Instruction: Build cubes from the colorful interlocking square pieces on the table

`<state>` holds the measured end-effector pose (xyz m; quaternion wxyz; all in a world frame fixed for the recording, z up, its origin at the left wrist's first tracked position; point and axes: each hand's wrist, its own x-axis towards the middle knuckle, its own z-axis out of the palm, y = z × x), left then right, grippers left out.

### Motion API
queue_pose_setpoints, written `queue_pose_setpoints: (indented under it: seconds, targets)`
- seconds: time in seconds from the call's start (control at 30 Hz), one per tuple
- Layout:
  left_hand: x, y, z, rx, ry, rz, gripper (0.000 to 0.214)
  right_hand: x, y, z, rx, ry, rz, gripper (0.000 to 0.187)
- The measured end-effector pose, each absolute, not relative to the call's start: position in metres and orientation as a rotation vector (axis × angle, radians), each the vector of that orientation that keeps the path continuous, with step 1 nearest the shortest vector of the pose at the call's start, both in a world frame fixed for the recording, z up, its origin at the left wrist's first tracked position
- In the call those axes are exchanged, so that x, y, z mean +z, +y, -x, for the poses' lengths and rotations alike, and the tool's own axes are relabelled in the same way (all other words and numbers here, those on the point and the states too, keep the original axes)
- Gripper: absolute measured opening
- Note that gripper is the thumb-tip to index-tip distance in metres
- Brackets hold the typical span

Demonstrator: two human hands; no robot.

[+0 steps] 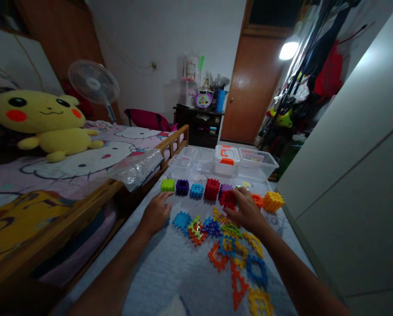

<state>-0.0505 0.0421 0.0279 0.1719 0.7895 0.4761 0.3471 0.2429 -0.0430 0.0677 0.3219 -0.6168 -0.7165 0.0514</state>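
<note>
My right hand (247,210) has its fingers and thumb around a small red stack of interlocking plastic tiles (227,199), in front of a purple stack (225,188). My left hand (156,213) rests open on the cloth with nothing in it, its fingertips close to a lime green stack (167,185). Between the hands stand a dark purple stack (182,187), a light blue stack (196,190) and a taller red stack (212,189). Right of my right hand are an orange stack (257,200) and a yellow stack (273,202).
Loose tiles lie nearer me, including a blue square (257,270), an orange triangle (238,285) and a yellow window-shaped tile (260,302). A lidded box (226,159) and open clear containers (258,162) stand at the back. A wooden bed rail (117,193) runs along the left.
</note>
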Motion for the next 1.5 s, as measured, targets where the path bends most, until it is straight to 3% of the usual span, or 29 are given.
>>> queue_pose_setpoints:
  seconds: [0.17, 0.5, 0.8, 1.5]
  targets:
    - [0.003, 0.059, 0.079, 0.986, 1.566, -2.124, 0.035, 0.080, 0.014, -0.240, 0.078, -1.985, 1.741, 0.045]
    - [-0.008, 0.061, 0.077, 1.007, 1.571, -2.024, 0.029, 0.092, 0.064, -0.233, 0.179, -2.121, 1.880, 0.053]
    - [-0.010, 0.060, 0.079, 0.991, 1.559, -2.024, 0.031, 0.085, 0.067, -0.233, 0.200, -2.164, 1.903, 0.069]
    - [-0.016, 0.065, 0.081, 1.017, 1.506, -2.065, 0.029, 0.090, 0.060, -0.236, 0.238, -2.090, 1.792, 0.064]
